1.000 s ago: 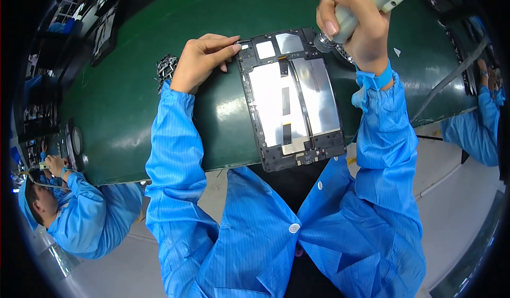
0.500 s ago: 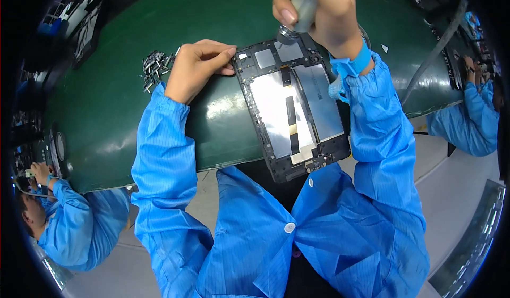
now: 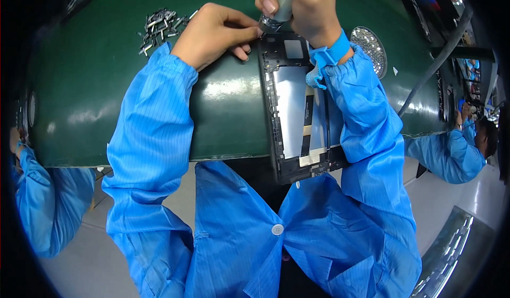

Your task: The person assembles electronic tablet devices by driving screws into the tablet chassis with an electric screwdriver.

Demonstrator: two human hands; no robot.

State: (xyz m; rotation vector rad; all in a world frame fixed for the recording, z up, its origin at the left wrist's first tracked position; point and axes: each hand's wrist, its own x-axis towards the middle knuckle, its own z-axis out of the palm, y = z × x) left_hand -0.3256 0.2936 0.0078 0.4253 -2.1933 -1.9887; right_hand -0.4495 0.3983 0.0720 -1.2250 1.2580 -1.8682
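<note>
An opened tablet (image 3: 291, 112), black-framed with silver panels and dark tape strips inside, lies on the green table. Its near end juts past the table's front edge. My right hand (image 3: 311, 11) grips an electric screwdriver (image 3: 281, 5) with a pale body and metal collar, nose down at the tablet's far left corner. The driver's bit is hidden. Beside that nose, my left hand (image 3: 220, 37) has thumb and forefinger pinched together at the same corner. Whatever lies between those fingertips is too small to make out. My right wrist and sleeve cover part of the tablet's right side.
Left of my left hand lies a pile of small metal-and-black parts (image 3: 161, 28). A round dish of screws (image 3: 370, 52) stands beyond my right sleeve, near a white scrap (image 3: 395, 71). A grey cable (image 3: 433, 61) slants across the right. Blue-sleeved people work on both sides.
My right hand has brought the screwdriver leftward to the tablet's far left corner, close to my left fingertips. The view has shifted, and more of the screw dish shows.
</note>
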